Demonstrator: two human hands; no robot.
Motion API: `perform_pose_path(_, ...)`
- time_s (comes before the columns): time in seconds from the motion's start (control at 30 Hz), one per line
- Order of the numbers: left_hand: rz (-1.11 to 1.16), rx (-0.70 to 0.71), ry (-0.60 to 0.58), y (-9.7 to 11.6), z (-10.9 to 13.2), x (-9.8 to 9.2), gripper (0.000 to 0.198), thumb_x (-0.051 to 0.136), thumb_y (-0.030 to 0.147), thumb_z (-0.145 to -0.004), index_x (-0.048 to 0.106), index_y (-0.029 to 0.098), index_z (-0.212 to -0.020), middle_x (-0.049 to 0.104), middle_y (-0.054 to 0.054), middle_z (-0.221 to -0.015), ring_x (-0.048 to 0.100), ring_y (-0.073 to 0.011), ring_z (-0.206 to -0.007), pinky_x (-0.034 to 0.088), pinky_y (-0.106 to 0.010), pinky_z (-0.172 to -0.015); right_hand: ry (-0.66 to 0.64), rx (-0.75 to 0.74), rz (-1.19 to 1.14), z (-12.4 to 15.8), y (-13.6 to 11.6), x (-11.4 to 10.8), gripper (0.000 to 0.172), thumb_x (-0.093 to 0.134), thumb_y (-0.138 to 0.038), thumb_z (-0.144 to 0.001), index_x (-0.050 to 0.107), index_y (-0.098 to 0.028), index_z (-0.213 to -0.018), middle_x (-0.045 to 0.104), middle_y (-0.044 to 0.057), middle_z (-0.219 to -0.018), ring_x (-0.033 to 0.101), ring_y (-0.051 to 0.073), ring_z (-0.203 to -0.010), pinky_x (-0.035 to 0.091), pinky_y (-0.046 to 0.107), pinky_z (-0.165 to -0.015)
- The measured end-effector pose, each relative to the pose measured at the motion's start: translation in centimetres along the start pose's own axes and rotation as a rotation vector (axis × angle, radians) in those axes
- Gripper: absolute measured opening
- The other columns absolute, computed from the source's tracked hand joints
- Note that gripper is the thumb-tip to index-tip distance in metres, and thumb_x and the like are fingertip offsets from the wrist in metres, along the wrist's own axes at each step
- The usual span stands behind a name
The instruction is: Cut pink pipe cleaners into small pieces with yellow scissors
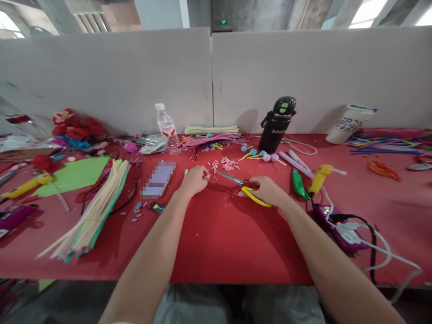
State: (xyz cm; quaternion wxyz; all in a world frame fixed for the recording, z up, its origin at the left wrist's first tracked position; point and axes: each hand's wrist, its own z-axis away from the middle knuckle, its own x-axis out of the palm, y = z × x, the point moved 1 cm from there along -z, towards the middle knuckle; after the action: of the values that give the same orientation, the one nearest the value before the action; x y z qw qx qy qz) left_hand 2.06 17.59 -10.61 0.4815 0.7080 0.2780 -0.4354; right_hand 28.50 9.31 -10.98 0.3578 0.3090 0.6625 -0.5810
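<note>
My right hand [265, 191] grips a pair of scissors [232, 178] with red and yellow handles. Their blades point left, toward my left hand [195, 181], which rests near the table with its fingers curled closed. Whatever those fingers hold, if anything, is hidden; a small pale green tip [186, 172] shows beside the hand. Just beyond the blades lies a loose pile of short pink pieces [227, 164], apparently cut lengths of fuzzy stem.
A bundle of pale fuzzy stems [97, 207], a phone-like slab [158, 180] and a water bottle [168, 130] are to the left. A black flask [276, 126] stands behind; rightward are a yellow glue gun [319, 179], a purple power strip [344, 234] and trailing cables.
</note>
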Motion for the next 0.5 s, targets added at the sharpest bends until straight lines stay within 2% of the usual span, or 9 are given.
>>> perform_pose_path(0.23,0.003,-0.013,0.033,-0.1,-0.1,-0.2,0.008,0.050,0.025,-0.084,0.057,0.021,-0.083,0.063,-0.008,-0.095,0.057,-0.0197,-0.087,0.040,-0.032,-0.076,-0.022,0.016,-0.001,0.1,-0.1,-0.1,0.053,0.063,-0.068,-0.063,0.044,-0.019,-0.060,0.039,-0.005,-0.055,0.030,0.009,-0.052,0.020,0.024,-0.047)
perform_pose_path(0.4,0.175,-0.038,0.161,-0.1,-0.2,-0.7,0.007,0.049,0.026,-0.084,0.054,0.020,-0.083,0.064,-0.007,-0.089,0.058,-0.0187,-0.082,0.042,-0.032,-0.075,-0.024,0.019,0.008,0.1,0.0,0.0,0.053,0.063,-0.069,-0.063,0.046,-0.019,-0.060,0.042,-0.004,-0.056,0.033,0.010,-0.052,0.020,0.025,-0.048)
perform_pose_path(0.5,0.306,0.011,0.222,0.4,0.0,-1.1,0.008,0.050,0.027,-0.083,0.054,0.020,-0.083,0.064,-0.004,-0.080,0.059,-0.0158,-0.073,0.044,-0.029,-0.071,-0.003,0.018,0.020,0.0,0.1,0.1,0.053,0.062,-0.069,-0.063,0.045,-0.018,-0.059,0.042,-0.003,-0.055,0.032,0.009,-0.051,0.019,0.025,-0.048)
